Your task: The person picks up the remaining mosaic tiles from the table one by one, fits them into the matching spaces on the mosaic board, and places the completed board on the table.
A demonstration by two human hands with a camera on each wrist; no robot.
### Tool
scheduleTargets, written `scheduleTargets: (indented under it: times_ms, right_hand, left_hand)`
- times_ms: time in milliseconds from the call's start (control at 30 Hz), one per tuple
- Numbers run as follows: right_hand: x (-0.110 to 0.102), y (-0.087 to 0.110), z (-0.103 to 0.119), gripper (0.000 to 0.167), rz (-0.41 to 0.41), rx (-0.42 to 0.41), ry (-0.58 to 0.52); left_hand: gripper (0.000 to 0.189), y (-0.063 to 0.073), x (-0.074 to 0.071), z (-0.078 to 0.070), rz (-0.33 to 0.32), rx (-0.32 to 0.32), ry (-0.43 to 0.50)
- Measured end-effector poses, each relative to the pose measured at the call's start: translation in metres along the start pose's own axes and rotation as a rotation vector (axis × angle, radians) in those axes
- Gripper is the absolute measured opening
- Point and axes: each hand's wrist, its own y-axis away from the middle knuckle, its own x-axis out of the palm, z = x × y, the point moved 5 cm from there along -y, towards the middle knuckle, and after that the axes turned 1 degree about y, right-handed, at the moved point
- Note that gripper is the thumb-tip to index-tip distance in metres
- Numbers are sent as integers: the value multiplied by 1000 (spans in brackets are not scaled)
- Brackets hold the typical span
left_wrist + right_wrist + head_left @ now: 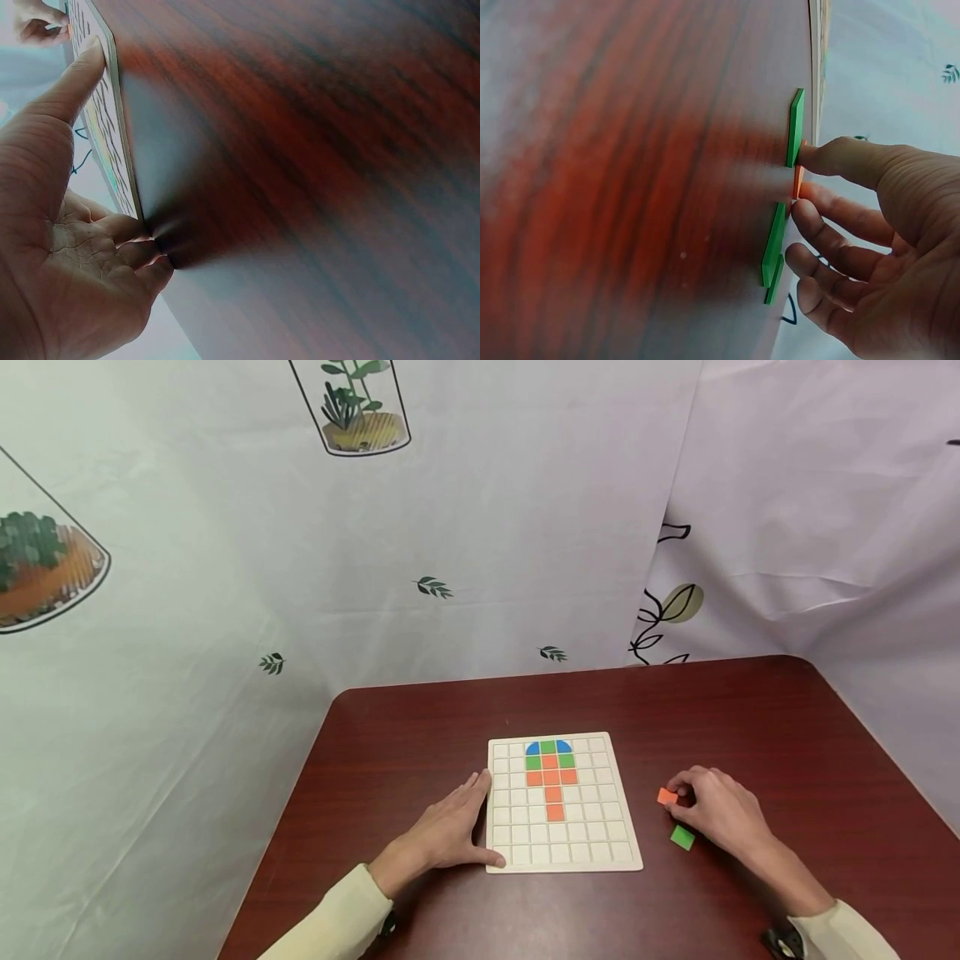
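Observation:
A cream grid board (520,837) lies flat on the table, with orange and green square tiles and two blue rounded tiles forming a figure in its upper and middle cells. My left hand (448,827) rests at the board's left side, fingers extended along the edge and the thumb on the near left corner. To the right of the board, my right hand (722,806) pinches an orange square tile (667,796) between thumb and forefinger, low over the table. A green tile (682,837) lies just in front of that hand. Beside its fingers, the right wrist view shows further green tiles (774,244), hidden by the hand from the head view.
The dark red wooden table (420,727) has rounded far corners. Behind it hangs a pale cloth backdrop (487,527) printed with plants and leaves.

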Motion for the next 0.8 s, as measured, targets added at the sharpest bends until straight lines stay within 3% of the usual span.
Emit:
scheduleTargets:
  times_ms: [800]
  right_hand:
    - [-2,-2,0,22,13,20,8]
  left_hand:
    - [134,-1,2,2,1,-3,7]
